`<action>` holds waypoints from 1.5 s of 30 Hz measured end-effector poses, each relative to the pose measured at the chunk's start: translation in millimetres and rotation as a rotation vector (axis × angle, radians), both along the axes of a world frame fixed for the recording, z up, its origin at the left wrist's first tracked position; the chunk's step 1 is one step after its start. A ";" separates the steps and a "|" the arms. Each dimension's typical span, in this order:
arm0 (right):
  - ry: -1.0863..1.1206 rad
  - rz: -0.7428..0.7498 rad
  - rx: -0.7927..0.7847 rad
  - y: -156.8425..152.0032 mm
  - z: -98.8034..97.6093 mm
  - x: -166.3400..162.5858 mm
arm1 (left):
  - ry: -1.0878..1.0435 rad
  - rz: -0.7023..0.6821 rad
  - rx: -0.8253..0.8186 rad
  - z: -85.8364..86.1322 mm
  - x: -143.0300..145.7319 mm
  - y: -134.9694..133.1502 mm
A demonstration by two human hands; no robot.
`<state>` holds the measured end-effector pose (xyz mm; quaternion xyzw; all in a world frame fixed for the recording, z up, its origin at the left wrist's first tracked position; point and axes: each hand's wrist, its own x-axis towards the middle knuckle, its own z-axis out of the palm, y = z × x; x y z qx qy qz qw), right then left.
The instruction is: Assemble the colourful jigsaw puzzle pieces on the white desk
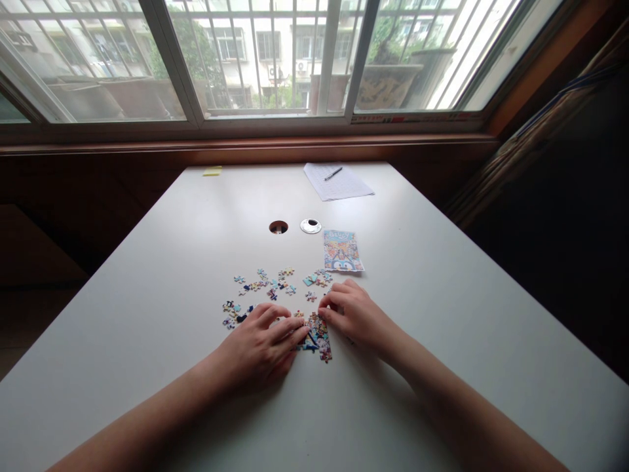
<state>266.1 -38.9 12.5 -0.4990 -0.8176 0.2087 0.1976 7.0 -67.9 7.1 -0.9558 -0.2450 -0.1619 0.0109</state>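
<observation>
A partly joined jigsaw puzzle (319, 337) lies flat on the white table in front of me. My left hand (268, 337) rests over its left side with fingers stretched out, the fingertips touching the joined pieces and hiding some of them. At the upper right edge of the puzzle, my right hand (351, 311) has thumb and fingers pinched together; whatever is between them is too small to make out. Loose puzzle pieces (272, 285) are scattered beyond my hands, and a few more (229, 314) lie left of my left hand.
Behind my right hand lies a colourful picture sheet (343, 251). Farther back are a round cable hole (278, 227), a silver ring-shaped cover (310, 226), papers (334, 183) with a pen (333, 174), and yellow slips (213, 171). A barred window (265, 59) stands beyond the table (147, 262).
</observation>
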 end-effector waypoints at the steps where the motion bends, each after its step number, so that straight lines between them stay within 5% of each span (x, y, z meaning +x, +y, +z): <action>1: 0.002 0.000 0.001 0.0 -0.1 0.0 | 0.002 0.000 -0.002 -0.4 -0.2 0.0; 45: 0.076 -0.008 -0.023 1.7 3.0 0.6 | -0.028 0.028 -0.011 -1.5 -1.9 0.4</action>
